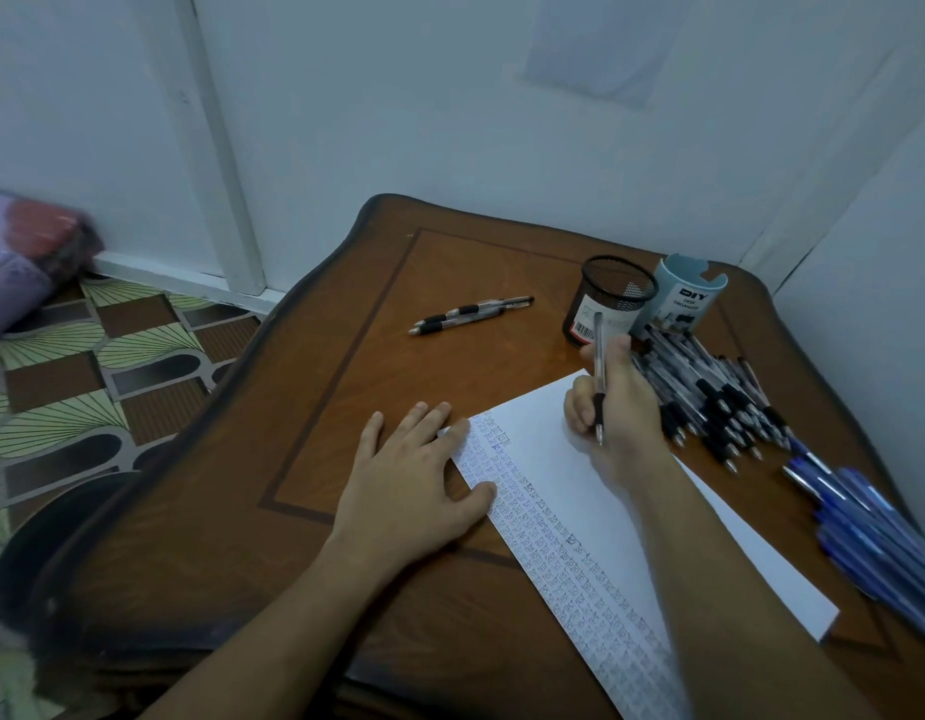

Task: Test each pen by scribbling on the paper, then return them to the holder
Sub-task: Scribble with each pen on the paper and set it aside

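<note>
A pen (599, 376) is pinched in the right hand (613, 402), with its tip down on the paper (533, 423). The paper's left edge is pressed by the spread left hand (413, 480). The mesh holder (611, 298) is stood just beyond the paper, with 2 pens (471, 314) laid to its left.

Right grip (619, 407) holds pen (598, 356), tip seemingly on paper (543, 439); left grip (413, 491) flat, pressing paper edge.

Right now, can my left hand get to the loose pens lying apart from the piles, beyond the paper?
Probably yes. The left hand lies flat, holding nothing, fingertips on the paper edge, and only bare table shows between it and the loose pens. It would have to leave the paper.
</note>
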